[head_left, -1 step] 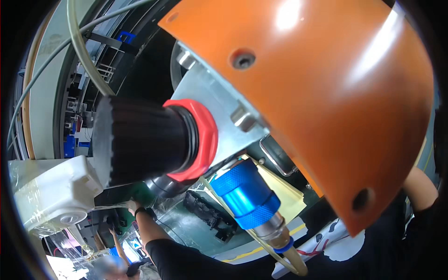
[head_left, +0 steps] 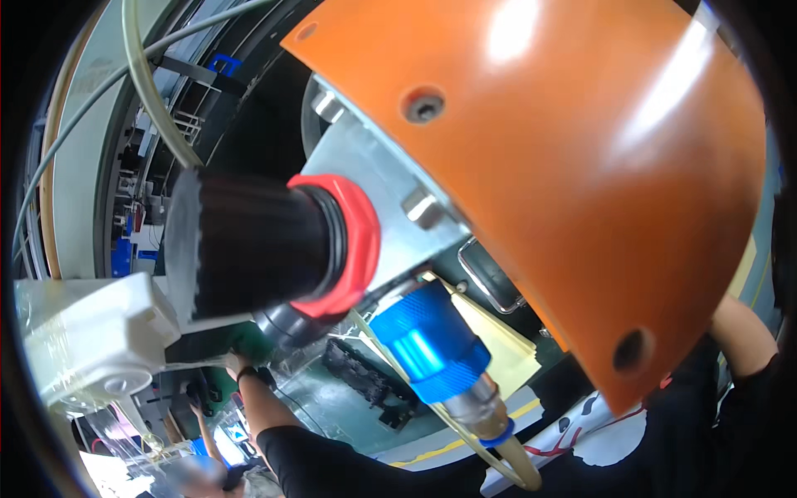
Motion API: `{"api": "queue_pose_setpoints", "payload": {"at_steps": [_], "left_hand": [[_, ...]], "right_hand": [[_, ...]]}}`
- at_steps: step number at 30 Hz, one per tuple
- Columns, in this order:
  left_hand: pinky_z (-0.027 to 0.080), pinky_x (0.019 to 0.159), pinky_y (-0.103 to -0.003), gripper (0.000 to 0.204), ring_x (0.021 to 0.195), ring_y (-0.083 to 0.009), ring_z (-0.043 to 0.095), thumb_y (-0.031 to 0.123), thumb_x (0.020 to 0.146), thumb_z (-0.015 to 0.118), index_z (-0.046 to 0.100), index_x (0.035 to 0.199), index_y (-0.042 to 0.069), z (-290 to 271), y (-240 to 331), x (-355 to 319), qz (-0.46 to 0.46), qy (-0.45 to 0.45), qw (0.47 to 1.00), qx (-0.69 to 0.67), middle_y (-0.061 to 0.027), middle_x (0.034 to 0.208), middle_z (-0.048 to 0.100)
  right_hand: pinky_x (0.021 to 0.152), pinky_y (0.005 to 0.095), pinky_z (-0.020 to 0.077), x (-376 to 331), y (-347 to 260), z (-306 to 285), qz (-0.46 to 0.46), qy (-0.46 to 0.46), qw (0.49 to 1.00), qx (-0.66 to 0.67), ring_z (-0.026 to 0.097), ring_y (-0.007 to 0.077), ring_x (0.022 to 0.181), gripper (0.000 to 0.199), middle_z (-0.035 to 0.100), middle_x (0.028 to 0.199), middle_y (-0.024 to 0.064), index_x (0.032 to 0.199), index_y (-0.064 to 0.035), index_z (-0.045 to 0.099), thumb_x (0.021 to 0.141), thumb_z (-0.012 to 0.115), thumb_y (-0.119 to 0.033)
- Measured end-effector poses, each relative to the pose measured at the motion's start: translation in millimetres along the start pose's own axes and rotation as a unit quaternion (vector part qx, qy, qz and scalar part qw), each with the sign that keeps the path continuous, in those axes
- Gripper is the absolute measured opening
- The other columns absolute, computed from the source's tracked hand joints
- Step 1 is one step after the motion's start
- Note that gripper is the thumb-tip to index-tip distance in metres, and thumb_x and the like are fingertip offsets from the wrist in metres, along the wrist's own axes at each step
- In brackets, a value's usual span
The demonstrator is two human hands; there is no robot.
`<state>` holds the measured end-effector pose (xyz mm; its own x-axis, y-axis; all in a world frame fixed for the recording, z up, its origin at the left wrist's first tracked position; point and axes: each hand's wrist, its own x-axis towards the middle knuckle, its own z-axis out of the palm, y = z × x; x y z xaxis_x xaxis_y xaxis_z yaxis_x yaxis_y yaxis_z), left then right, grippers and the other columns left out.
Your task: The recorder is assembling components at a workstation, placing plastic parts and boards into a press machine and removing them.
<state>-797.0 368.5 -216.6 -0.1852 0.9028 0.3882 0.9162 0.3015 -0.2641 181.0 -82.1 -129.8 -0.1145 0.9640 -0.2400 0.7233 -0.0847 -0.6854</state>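
A curved orange cover (head_left: 540,166) fills much of the right side, close up. A metal block (head_left: 353,145) is attached along its left edge, with a red hex nut (head_left: 361,241) and a ribbed black knob (head_left: 249,245). Below the block hangs a knurled blue hose coupling (head_left: 436,340). My left hand (head_left: 236,362) is small at lower left, with a dark band at the wrist; its fingers are hidden and whatever it touches cannot be made out. On the right my forearm (head_left: 743,336) runs behind the orange cover, which conceals my right hand.
A white tape-wrapped device (head_left: 91,340) stands at left. A black part (head_left: 365,369) lies on the green worktop (head_left: 320,415) beside yellowish sheets (head_left: 506,349). Clear hoses (head_left: 158,108) cross the upper left. Another person's arm (head_left: 207,432) shows at lower left, near a lit screen.
The orange cover, knob and blue coupling appear shifted very slightly left in the picture. Both my arms look almost the same.
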Motion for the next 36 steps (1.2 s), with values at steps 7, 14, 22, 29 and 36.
{"api": "queue_pose_setpoints", "payload": {"at_steps": [7, 14, 22, 29, 36], "left_hand": [[0.055, 0.083, -0.047, 0.025, 0.096, -0.0421, 0.069, 0.022, 0.089, 0.068, 0.074, 0.106, 0.004, -132.1, 139.3, -73.3, 0.001, -0.018, 0.992, -0.126, -0.0224, 0.097, 0.073], [0.052, 0.082, -0.048, 0.017, 0.093, -0.0432, 0.066, 0.011, 0.092, 0.06, 0.072, 0.098, 0.001, -252.1, 200.5, -245.0, 0.037, 0.011, 0.977, -0.209, -0.0233, 0.095, 0.07], [0.05, 0.081, -0.048, 0.025, 0.09, -0.0441, 0.063, -0.005, 0.087, 0.053, 0.071, 0.104, -0.002, -285.9, 174.7, -388.7, 0.039, -0.004, 0.961, -0.275, -0.0238, 0.096, 0.066], [0.049, 0.09, -0.045, 0.033, 0.102, -0.0417, 0.062, -0.005, 0.084, 0.061, 0.066, 0.116, -0.002, -283.5, 189.3, -420.0, 0.049, -0.093, 0.939, -0.328, -0.0231, 0.112, 0.061], [0.033, 0.112, -0.049, 0.046, 0.128, -0.0452, 0.048, -0.002, 0.083, 0.062, 0.057, 0.128, -0.007, -308.7, 210.6, -451.1, -0.01, 0.036, 0.955, -0.294, -0.0291, 0.135, 0.05]], "right_hand": [[0.059, 0.0417, 0.0445, -7.1, 0.7, 8.0, 0.01, -0.001, 1.0, 0.015, 0.057, 0.0343, 0.068, 0.031, 0.053, 0.07, 0.0147, 0.078, -0.0015, 0.055, 0.075, 0.08, -0.019], [0.071, 0.0408, 0.0456, -21.3, 13.7, 1.6, -0.072, -0.02, 0.996, 0.055, 0.056, 0.0335, 0.081, 0.031, 0.056, 0.085, 0.0158, 0.098, -0.0003, 0.061, 0.081, 0.078, -0.02], [0.078, 0.0445, 0.0486, -31.4, 36.8, 9.6, -0.144, -0.051, 0.986, 0.063, 0.059, 0.0398, 0.087, 0.033, 0.06, 0.09, 0.0203, 0.097, 0.0017, 0.06, 0.091, 0.069, -0.03], [0.069, 0.041, 0.0502, -68.2, 55.3, -23.5, -0.137, 0.012, 0.989, 0.054, 0.063, 0.0345, 0.077, 0.035, 0.061, 0.087, 0.0186, 0.093, 0.0034, 0.059, 0.093, 0.068, -0.03], [0.061, 0.0318, 0.0496, -112.4, 93.4, -51.7, -0.055, 0.166, 0.973, 0.15, 0.062, 0.0181, 0.064, 0.022, 0.063, 0.077, 0.0107, 0.094, 0.0031, 0.066, 0.089, 0.073, -0.017]]}}
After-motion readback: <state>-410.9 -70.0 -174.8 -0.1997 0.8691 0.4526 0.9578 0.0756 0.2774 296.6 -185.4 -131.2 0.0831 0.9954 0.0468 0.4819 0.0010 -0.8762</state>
